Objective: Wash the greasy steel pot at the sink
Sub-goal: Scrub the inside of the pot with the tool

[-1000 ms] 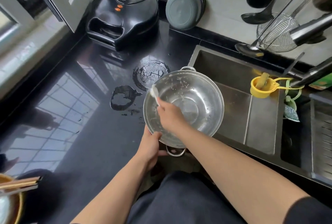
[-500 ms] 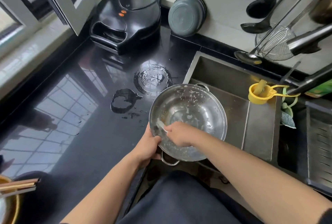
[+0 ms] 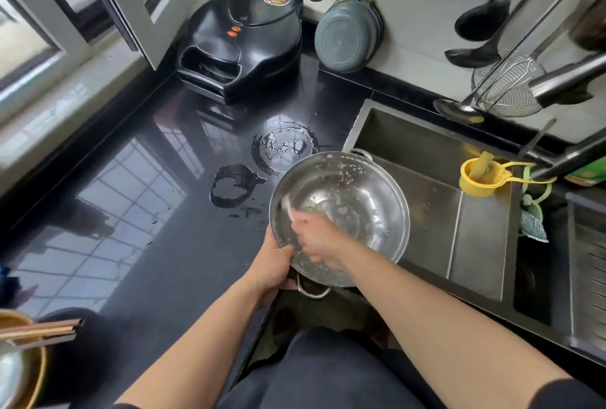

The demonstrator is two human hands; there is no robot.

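Head view: my left hand (image 3: 273, 266) gripped the steel pot's (image 3: 354, 198) near rim, mouth tilted toward me over the sink (image 3: 426, 212); my blurred right hand (image 3: 319, 239) rubbed inside, grasp unclear, suds flecking it.

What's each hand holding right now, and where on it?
The left hand grips the steel pot by its near rim, beside the loop handle. The right hand is inside the pot, blurred; whether it holds a scrubber cannot be told.

A glossy black countertop (image 3: 137, 244) mirrors the window (image 3: 39, 31) at the left. Daylight falls across it. A pale wall (image 3: 423, 15) rises behind, with ladles (image 3: 485, 18) hanging.
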